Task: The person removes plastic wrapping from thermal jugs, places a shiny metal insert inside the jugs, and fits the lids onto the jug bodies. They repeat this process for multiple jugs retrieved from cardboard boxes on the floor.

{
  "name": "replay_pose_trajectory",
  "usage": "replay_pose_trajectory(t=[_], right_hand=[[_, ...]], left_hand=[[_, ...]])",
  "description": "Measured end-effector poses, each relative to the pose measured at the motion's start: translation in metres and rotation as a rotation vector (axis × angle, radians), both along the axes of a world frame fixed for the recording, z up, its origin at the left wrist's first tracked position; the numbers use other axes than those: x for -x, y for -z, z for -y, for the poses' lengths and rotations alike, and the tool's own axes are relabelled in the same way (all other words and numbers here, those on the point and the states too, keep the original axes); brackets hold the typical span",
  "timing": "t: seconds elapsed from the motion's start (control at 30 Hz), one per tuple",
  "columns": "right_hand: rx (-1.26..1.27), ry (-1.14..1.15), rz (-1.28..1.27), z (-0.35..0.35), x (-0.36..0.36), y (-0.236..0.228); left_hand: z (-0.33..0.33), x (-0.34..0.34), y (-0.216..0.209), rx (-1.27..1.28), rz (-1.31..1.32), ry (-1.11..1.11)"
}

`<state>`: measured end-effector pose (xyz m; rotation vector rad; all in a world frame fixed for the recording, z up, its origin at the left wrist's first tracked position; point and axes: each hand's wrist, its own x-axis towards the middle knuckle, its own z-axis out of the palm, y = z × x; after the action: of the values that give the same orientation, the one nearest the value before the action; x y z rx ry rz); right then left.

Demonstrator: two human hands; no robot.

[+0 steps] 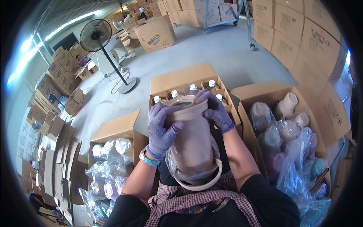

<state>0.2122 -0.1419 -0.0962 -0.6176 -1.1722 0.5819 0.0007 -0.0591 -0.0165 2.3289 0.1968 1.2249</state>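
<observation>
A large beige cylindrical container [192, 149] is held upright in front of my chest, with clear plastic wrap around its lower part. A loop handle [204, 185] of the same beige curves around its lower end. My left hand [160, 130], in a purple-grey glove, grips the left side of the rim, thumb on the wall. From the right, my right hand [216, 110], gloved alike, has its fingers over the rim. Just beyond stands an open carton [181, 77] with cardboard dividers. In it are several bottles with white caps [174, 94], partly hidden by the container.
At my right an open carton [245, 94] holds several plastic-wrapped cups [286, 106]. Another carton [113, 126] at my left holds plastic-wrapped pieces [109, 170]. Farther off stand a black floor fan [95, 35], stacked cartons [289, 34] and a wheeled blue frame [206, 15].
</observation>
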Motion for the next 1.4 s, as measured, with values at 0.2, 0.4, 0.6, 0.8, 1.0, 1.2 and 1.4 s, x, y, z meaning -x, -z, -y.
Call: replay_pose_trajectory(t=[0.2,0.4,0.6,0.8,1.0,1.2,1.4], right_hand=[[-0.01,0.085,0.014,0.001,0.0,0.01],[0.042,0.229,0.053,0.002,0.004,0.015],[0.122,1.018,0.881,0.016,0.11,-0.081],[0.157,0.319,0.403,0.0,-0.001,-0.056],[0.199,0.346,0.281,-0.006,-0.008,-0.008],[0.159,0.776,0.292,0.007,0.06,-0.049],[0.531,0.2,0.934,0.09,0.024,-0.162]], left_hand=[[0.006,-0.003,0.008,0.001,-0.001,-0.052],[-0.014,-0.014,0.016,0.014,0.03,0.018],[-0.052,-0.034,0.065,1.234,0.443,0.77],[-0.069,-0.008,-0.004,0.842,0.004,0.381],[-0.049,-0.014,0.01,0.478,0.02,0.131],[-0.111,-0.042,0.077,0.983,0.363,0.669],[-0.044,-0.032,0.089,1.407,-0.01,0.671]])
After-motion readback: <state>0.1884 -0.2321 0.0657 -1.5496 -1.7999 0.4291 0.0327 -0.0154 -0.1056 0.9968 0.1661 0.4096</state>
